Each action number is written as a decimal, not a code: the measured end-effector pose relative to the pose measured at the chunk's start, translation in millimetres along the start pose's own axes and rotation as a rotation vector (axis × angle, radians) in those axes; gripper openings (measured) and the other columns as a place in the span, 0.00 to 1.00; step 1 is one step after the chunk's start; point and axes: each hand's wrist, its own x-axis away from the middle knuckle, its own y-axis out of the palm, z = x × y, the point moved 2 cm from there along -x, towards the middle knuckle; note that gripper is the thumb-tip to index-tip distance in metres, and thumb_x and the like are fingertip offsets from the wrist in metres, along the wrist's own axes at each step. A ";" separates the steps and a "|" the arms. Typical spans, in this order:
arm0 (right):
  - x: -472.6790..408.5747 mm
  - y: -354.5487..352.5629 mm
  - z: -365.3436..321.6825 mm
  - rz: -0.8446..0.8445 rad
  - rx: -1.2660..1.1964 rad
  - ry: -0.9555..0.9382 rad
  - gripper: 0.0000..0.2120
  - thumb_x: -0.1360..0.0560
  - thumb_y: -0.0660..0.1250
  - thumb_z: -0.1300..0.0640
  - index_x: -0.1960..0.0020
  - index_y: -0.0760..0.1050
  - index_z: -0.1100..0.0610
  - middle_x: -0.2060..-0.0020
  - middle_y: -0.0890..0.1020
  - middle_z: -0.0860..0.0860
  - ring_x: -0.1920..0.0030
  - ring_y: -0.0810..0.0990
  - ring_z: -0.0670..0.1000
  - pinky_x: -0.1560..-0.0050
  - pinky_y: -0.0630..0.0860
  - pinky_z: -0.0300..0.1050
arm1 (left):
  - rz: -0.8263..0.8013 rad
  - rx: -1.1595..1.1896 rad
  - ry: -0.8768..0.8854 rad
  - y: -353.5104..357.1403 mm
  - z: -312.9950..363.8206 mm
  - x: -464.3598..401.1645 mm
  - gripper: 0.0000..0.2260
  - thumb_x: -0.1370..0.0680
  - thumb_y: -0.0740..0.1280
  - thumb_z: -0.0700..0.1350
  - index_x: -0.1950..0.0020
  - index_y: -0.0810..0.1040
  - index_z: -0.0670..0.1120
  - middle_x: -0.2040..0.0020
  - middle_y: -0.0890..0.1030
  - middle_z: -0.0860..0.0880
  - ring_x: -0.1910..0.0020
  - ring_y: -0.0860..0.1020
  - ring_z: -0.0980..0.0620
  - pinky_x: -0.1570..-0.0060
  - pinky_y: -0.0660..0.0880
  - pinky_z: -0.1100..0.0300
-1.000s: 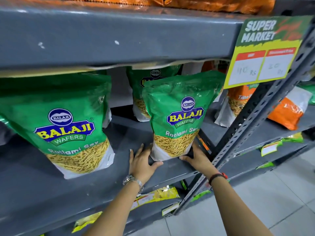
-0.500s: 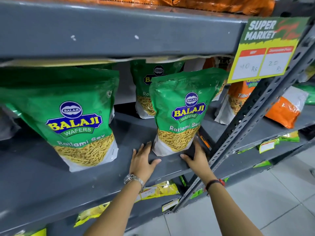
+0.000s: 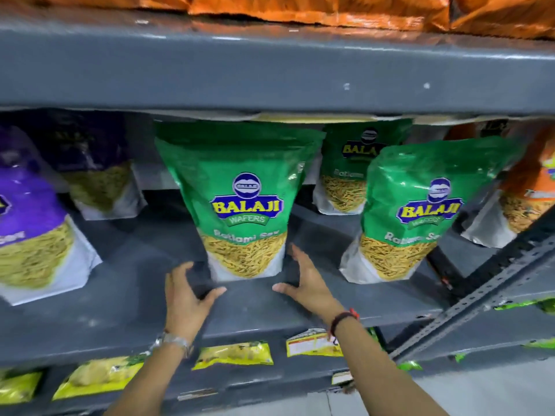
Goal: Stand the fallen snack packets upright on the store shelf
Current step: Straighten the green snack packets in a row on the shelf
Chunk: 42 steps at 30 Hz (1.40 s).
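The green snack packet (image 3: 240,202) with the Balaji label stands upright on the grey shelf (image 3: 120,298), near its front edge, and it is framed by the two hands. The left hand (image 3: 187,295) is spread wide, with curved fingers, just beside the lower left corner of the packet; the frame is blurred there, so I cannot tell if it touches. The right hand (image 3: 306,283) is also wide open, palm turned to the packet, its fingers close to the lower right corner. Neither hand holds anything. The left wrist carries a metal watch (image 3: 174,343), the right wrist a dark band (image 3: 344,318).

To the right stands a second green packet (image 3: 420,211), leaning a little, and behind the two a third green packet (image 3: 345,169) is at the back. To the left is a purple packet (image 3: 30,217), and at the far right an orange packet (image 3: 528,187). Below, small yellow packets (image 3: 234,354) lie flat on the lower shelf.
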 end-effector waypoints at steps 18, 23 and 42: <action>4.5 3.4 14.0 0.143 0.131 -0.005 0.34 0.37 0.76 0.56 0.35 0.64 0.54 0.38 0.75 0.56 0.37 0.70 0.56 0.39 0.70 0.50 | -0.216 -0.231 0.059 19.9 2.1 4.5 0.28 0.34 0.72 0.55 0.37 0.69 0.49 0.35 0.75 0.46 0.30 0.65 0.50 0.29 0.44 0.44; 6.1 3.1 13.6 0.147 0.172 -0.003 0.31 0.35 0.74 0.56 0.36 0.64 0.55 0.38 0.75 0.57 0.38 0.71 0.57 0.40 0.69 0.49 | -0.171 -0.203 0.058 16.9 4.3 6.2 0.22 0.33 0.73 0.50 0.41 0.74 0.48 0.38 0.78 0.45 0.30 0.65 0.50 0.29 0.45 0.45; 52.1 15.3 -41.9 0.628 0.213 -0.389 0.19 0.31 0.69 0.57 0.43 0.67 0.57 0.45 0.74 0.61 0.43 0.66 0.51 0.41 0.62 0.38 | 0.012 -0.031 -0.051 -37.1 -6.8 27.6 0.27 0.30 0.71 0.41 0.33 0.67 0.42 0.34 0.72 0.37 0.32 0.68 0.40 0.29 0.59 0.45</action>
